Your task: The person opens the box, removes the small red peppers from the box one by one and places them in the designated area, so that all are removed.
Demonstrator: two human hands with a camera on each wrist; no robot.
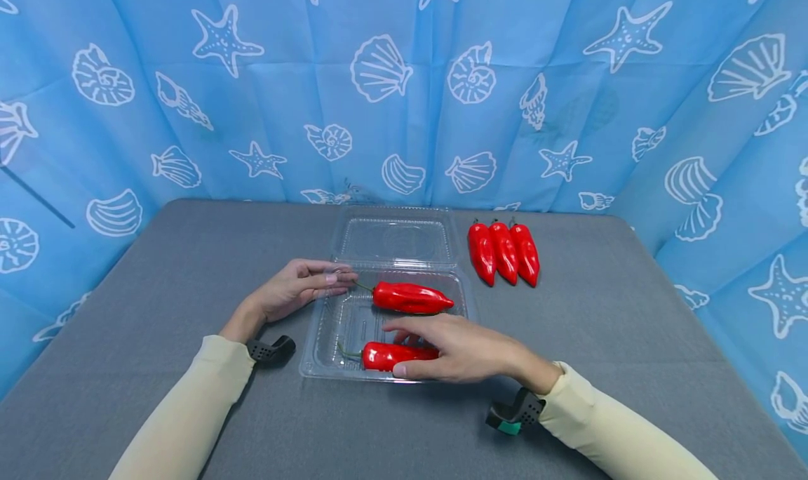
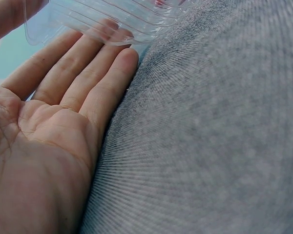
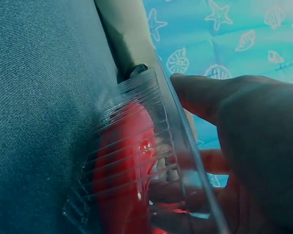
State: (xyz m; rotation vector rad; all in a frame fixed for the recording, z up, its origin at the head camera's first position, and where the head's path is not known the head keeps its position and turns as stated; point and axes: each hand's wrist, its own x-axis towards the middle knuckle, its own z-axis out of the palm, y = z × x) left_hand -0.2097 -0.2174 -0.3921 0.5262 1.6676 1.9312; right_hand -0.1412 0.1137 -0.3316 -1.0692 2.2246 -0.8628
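Note:
A clear plastic container (image 1: 328, 336) lies with its lid folded back, two red peppers inside. The upper pepper (image 1: 410, 297) lies crosswise, its green stem toward my left hand (image 1: 292, 289). That hand pinches the container's left side, thumb over the rim and fingers against the outer wall, as the left wrist view shows. Over the front pepper (image 1: 379, 356) is my right hand (image 1: 467, 347), fingers spread loosely and partly covering it. In the right wrist view this pepper (image 3: 122, 165) shows through the ribbed wall; the thumb is above the rim, the other fingers beyond it.
Three more red peppers (image 1: 505, 252) lie side by side right of the clear lid (image 1: 394, 236). Grey cloth (image 1: 600, 311) covers the table. A blue curtain (image 1: 404, 136) with white shells hangs behind it. Each wrist wears a black device (image 1: 271, 351).

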